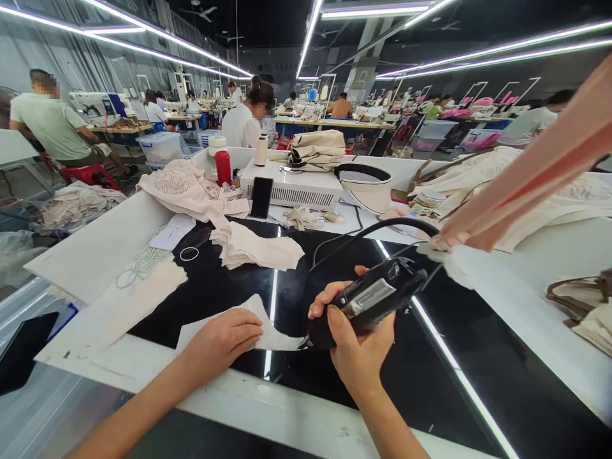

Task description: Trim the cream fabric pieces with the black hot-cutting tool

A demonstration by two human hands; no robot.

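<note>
My right hand [356, 341] is wrapped round a black corded hand tool [370, 298], whose tip touches the right corner of a white fabric piece [224, 325] lying on the black glass worktop [229, 280]. My left hand [222, 341] lies flat on that fabric piece, fingers together and pressing it down. The tool's black cord [382, 228] loops up and away behind it.
A stack of cut cream fabric [253, 248], lace pieces [182, 185], a phone [261, 197], a red bottle [222, 167] and a white box unit [291, 185] sit further back. Pink fabric [526, 172] hangs in at the right. Other people sit at sewing tables beyond.
</note>
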